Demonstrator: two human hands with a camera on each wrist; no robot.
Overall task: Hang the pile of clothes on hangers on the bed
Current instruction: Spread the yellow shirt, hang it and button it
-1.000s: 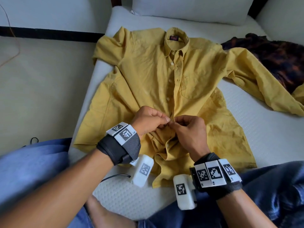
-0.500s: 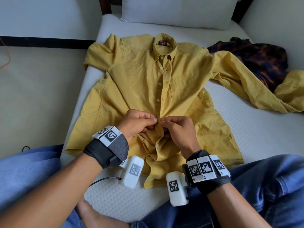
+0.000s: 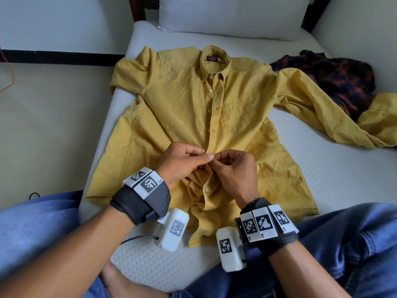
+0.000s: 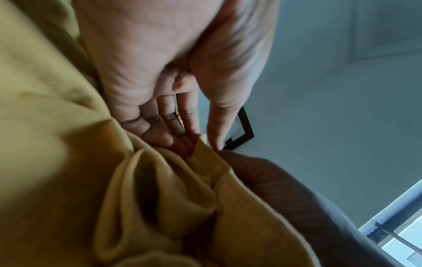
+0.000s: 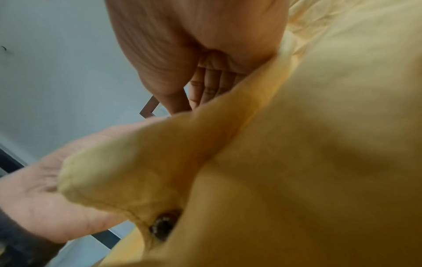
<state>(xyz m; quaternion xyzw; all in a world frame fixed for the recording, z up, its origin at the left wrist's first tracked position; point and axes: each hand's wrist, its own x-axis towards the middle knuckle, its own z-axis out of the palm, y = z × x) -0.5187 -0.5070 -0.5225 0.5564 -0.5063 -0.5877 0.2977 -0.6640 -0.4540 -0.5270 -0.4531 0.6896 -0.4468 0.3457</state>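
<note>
**Buttoning the yellow shirt on the bed**

White bed (image 3: 335, 190) under everything, pillow (image 3: 232, 16) along the top of the head view. Yellow shirt (image 3: 178, 100) spread flat across the middle, collar up top, one sleeve reaching off to the right edge. Dark patterned garment (image 3: 335, 80) bunched at upper right. No hanger in sight. Left hand (image 3: 180, 164) and right hand (image 3: 236, 171) meeting low in the middle, both pinching the front edge of the shirt near an open button (image 3: 207, 188).

Left wrist view: left hand (image 4: 160, 75) at the top, fingertips (image 4: 182, 142) tucked into a yellow fold, thumb pressed close beside them.

Right wrist view: right hand (image 5: 194, 54) at the top, fingers curled behind the cloth, so the grip mostly hidden. Dark spot at the bottom middle, too blurry to name.

Likely step: closing the front. Best done slowly: hold the hole edge tight, push the button through sideways, then smooth the bunched cloth flat before moving down.
</note>
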